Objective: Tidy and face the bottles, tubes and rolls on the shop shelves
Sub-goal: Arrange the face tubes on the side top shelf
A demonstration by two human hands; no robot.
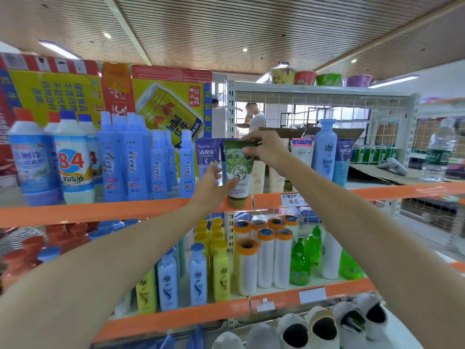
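Shop shelf (pixel 100 210); right fingers (pixel 254 150) pinch green tube (pixel 237 172) top; left fingers (pixel 214 170) touching.

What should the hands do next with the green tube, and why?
Probably set the green tube back a little so it stands fully on the upper shelf. The right hand pinches its top, the left hand steadies its side, and its cap end hangs in front of the orange shelf edge, ahead of the purple tube beside it.
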